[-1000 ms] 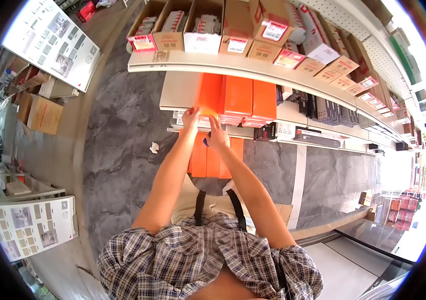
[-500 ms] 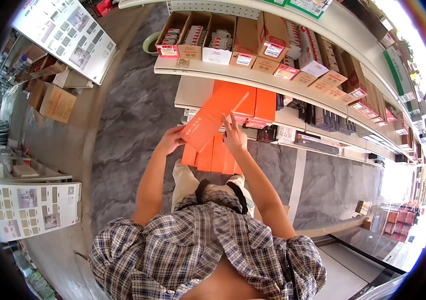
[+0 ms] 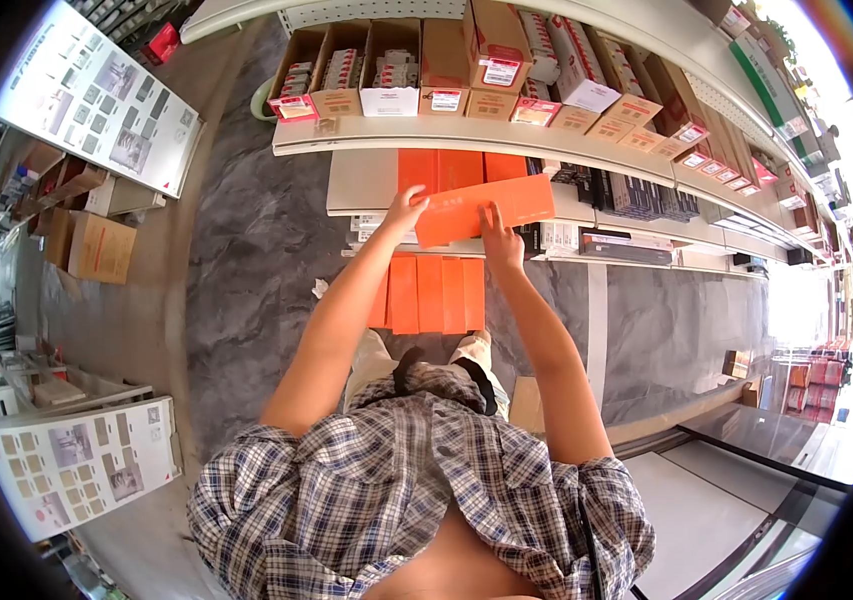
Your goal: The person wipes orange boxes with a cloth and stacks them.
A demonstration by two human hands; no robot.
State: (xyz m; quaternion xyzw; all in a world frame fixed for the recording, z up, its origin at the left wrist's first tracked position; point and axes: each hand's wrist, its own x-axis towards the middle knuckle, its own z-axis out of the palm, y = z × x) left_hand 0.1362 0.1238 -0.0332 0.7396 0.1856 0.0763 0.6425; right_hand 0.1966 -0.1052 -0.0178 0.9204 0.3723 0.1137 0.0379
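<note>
Store shelf (image 3: 376,136) ahead. Orange carton (image 3: 458,217) pinched at end by left hand (image 3: 407,212); touched by right hand (image 3: 502,243), fingers half-bent, hold unclear. Apparent step: handling; level support required.

Bright fisheye view, black at the corners.
White glare floods the right; print (image 3: 444,206) on my orange box (image 3: 468,212) looks soft.

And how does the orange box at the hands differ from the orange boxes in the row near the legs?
The held box has the left hand and right hand on it; the row boxes are untouched.
The held box lies crosswise, slightly slanted; the row boxes run front to back.
Both are orange.
</note>
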